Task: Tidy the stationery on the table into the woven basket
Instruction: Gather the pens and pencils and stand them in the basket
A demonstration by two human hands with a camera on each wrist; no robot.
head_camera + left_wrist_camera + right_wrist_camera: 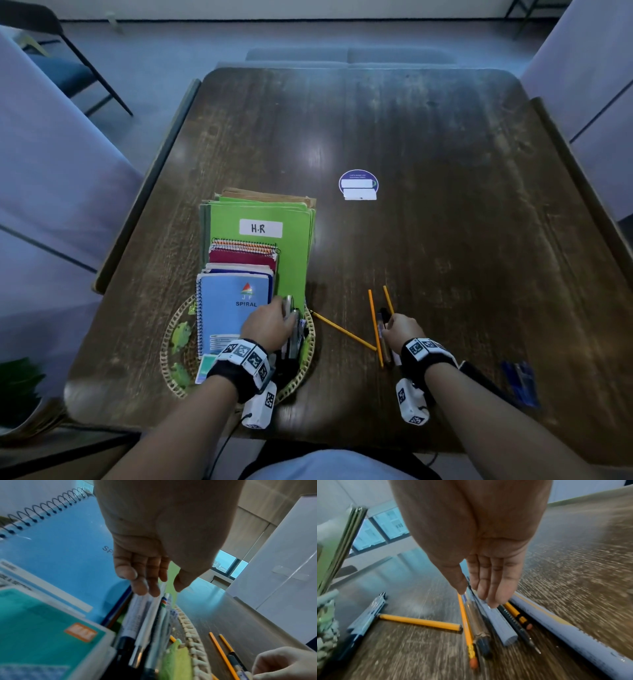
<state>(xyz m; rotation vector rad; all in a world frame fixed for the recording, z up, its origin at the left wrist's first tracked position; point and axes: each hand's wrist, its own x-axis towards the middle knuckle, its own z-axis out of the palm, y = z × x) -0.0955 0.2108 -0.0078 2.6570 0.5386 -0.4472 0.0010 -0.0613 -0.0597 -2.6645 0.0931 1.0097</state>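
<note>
The woven basket (170,342) sits at the table's near left, its rim (188,628) showing in the left wrist view. In it stand green folders (260,212), a blue spiral notebook (233,308) and a bundle of pens (145,622). My left hand (270,325) hovers over those pens, fingers straight (162,588), tips touching the pen tops. My right hand (400,329) reaches down onto a loose cluster on the table, fingers straight (476,596): a clear pen (477,623), a yellow pencil (467,628), a pale blue stick (501,626) and a dark mechanical pencil (515,626).
Another yellow pencil (342,330) lies slanted between basket and right hand. Blue pens (520,380) lie near the table's front right edge. A round sticker (358,185) marks the table's middle. A teal box (42,628) rests in the basket. Chairs stand on both sides.
</note>
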